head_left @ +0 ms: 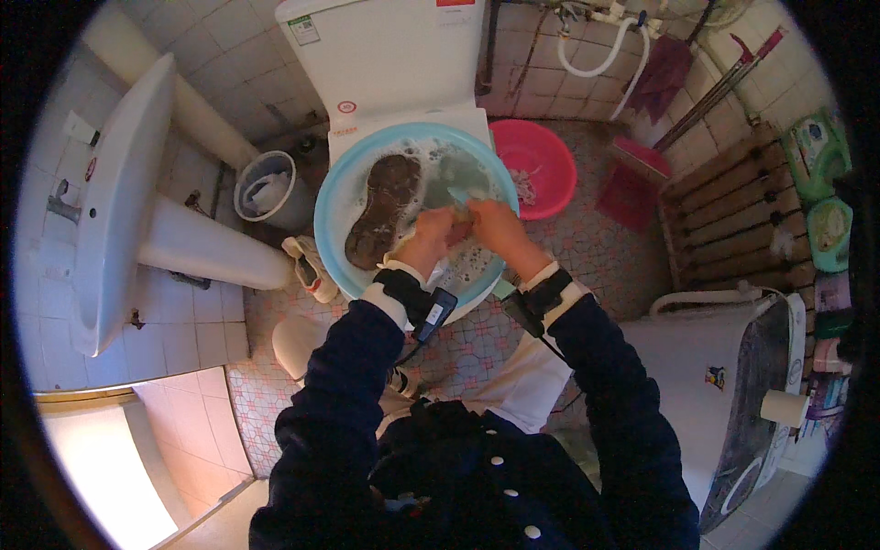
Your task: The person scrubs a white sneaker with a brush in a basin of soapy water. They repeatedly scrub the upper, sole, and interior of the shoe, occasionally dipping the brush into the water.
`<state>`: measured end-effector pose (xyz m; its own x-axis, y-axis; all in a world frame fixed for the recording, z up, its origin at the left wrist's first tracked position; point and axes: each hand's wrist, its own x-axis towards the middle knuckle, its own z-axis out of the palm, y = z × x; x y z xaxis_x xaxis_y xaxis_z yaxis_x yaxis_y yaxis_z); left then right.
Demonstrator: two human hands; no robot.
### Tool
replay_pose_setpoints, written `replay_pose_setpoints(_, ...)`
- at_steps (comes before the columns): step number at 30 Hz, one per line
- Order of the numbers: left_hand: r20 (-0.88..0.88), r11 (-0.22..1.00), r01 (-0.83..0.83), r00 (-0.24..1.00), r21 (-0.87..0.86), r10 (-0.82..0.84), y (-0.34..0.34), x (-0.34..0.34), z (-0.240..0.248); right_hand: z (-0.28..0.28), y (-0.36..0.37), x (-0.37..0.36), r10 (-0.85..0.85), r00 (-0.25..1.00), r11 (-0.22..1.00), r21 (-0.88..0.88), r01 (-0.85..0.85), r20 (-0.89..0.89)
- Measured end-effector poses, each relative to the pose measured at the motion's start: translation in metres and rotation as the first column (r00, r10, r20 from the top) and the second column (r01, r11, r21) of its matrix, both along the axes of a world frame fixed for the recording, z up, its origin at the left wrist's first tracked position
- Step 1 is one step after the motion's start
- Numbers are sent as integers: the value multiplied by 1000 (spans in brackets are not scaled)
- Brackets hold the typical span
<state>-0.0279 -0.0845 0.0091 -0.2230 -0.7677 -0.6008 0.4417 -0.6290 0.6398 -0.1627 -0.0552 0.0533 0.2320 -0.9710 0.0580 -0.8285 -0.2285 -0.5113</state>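
Note:
A light blue basin (324,220) of sudsy water rests on the closed toilet. Inside it, toward the left, lies a dark brown foot-shaped piece (390,197), either an insole or a shoe sole; I cannot tell which. My left hand (434,236) and my right hand (500,234) meet over the basin's right half, both with curled fingers. Between them is something small and wet that I cannot make out. A pale blue-green tip (456,194) shows just beyond my fingers. Dark straps with small devices circle both wrists.
A pink basin (555,170) stands right of the toilet, a grey bucket (291,203) to its left. One pale shoe (314,270) is on the floor near the sink pedestal (215,243). On my right are a white washing machine (687,367), a wooden rack (733,215) and a red dustpan (631,188).

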Motion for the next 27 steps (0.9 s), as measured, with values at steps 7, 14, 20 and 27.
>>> replay_pose_setpoints(7, 59, 998, 59, 996, 20, -60, -13, 4, -22, 1, 6, 2, -27, 998, 997, 72, 31, -49)
replay_pose_setpoints(14, 46, 1000, -29, 999, -8, 30, -1, -2, -6, -2, 5, -1, 33, 996, 999, -30, -31, 83)
replay_pose_setpoints(20, -35, 997, 9, 999, -81, -12, 5, 4, -1, 2, 5, 1, 1, 1000, 998, 55, -3, 26)
replay_pose_setpoints(27, 54, 998, -18, 998, -67, 21, 1, 0, -8, 6, 5, 1, -6, 1000, 997, 73, 8, -30)
